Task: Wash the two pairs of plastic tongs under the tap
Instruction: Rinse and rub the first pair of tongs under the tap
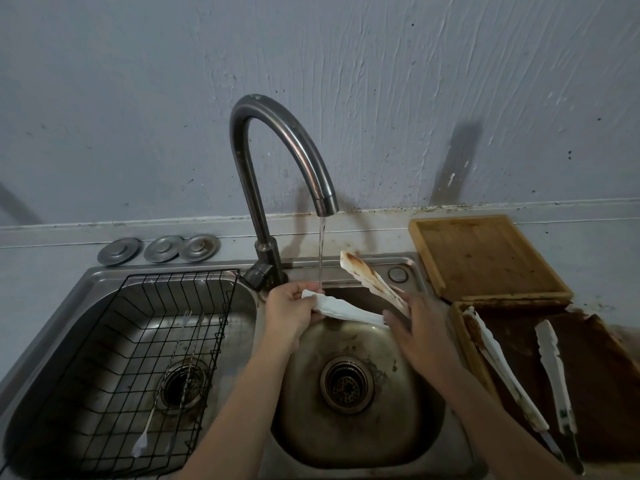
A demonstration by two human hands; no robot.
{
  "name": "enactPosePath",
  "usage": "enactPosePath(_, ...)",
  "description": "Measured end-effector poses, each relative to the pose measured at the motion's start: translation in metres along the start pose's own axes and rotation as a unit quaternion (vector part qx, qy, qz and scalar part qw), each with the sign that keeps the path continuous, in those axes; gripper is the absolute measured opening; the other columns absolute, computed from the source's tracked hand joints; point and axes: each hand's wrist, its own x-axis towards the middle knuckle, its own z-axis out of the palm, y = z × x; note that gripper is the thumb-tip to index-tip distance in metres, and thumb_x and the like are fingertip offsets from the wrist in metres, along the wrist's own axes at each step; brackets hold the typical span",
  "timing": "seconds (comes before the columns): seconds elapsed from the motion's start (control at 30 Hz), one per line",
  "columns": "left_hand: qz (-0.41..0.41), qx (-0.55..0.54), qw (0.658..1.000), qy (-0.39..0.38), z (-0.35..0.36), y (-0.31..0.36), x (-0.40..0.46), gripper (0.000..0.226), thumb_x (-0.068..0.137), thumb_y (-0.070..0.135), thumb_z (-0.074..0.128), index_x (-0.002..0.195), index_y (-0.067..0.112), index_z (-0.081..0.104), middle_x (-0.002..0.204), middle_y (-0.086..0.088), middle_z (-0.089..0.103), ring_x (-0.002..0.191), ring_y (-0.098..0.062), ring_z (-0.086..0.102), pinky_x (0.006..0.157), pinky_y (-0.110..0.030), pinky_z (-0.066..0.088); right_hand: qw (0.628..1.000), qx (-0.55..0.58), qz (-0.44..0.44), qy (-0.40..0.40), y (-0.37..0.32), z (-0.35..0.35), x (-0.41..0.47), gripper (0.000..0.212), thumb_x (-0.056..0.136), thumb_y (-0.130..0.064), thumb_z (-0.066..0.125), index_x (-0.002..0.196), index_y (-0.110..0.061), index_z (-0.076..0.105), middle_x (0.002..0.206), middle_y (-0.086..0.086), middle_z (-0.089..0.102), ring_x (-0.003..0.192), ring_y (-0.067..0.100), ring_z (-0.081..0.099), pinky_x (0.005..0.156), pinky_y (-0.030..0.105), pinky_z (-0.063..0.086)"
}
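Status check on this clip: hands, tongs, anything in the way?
Left hand grips one arm tip of the tongs under the running tap; right hand holds their hinge end. Second tongs wait on the stained tray. Nothing blocking.

We see a double sink (426, 282) set in the table, the tap (277, 147) rising behind the divide between its basins. In the left basin sits a wire rack (145, 341) holding skewers (180, 368). Over the right basin the left hand (291, 310) and right hand (419, 330) hold one pair of tongs (349, 310) (one arm under the stream). Near the table's right edge, a second pair of tongs (554, 368) lies on a tray (464, 344); a board (485, 258) lies behind it. Three discs (159, 249) line the back-left edge.
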Motion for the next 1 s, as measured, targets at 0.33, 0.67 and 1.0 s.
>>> enactPosePath(0.33, -0.101, -0.036, 0.981, -0.162, 0.005, 0.015, -0.008, 0.035, 0.089, -0.017, 0.039, 0.118, -0.004, 0.053, 0.111, -0.018, 0.062, 0.091, -0.025, 0.063, 0.055, -0.021, 0.058, 0.998, 0.052, 0.032, -0.001, 0.004, -0.007, 0.011, 0.012, 0.092, -0.015, 0.050, 0.085, -0.023, 0.055, 0.059, -0.009, 0.051, 0.053, 0.002, 0.048, 0.045, 0.014, 0.033)
enactPosePath(0.67, -0.096, 0.087, 0.962, -0.241, 0.010, 0.017, -0.009, 0.007, 0.092, 0.006, 0.053, 0.097, 0.004, 0.057, 0.080, -0.020, 0.069, 0.058, -0.019, 0.071, 0.050, -0.024, 0.057, 0.989, 0.131, 0.001, 0.064, 0.002, -0.015, 0.009, 0.016, 0.086, 0.000, 0.051, 0.073, -0.007, 0.056, 0.065, 0.010, 0.054, 0.061, 0.022, 0.048, 0.053, 0.032, 0.035)
enactPosePath(1.0, -0.057, 0.061, 0.986, -0.144, 0.005, 0.023, -0.007, 0.013, 0.077, -0.009, 0.067, 0.080, 0.004, 0.066, 0.073, -0.018, 0.068, 0.054, -0.017, 0.069, 0.051, -0.020, 0.058, 0.988, 0.132, -0.043, 0.060, -0.006, -0.012, 0.009, 0.017, 0.081, 0.004, 0.054, 0.073, -0.010, 0.058, 0.069, 0.009, 0.056, 0.066, 0.003, 0.047, 0.059, 0.024, 0.036)
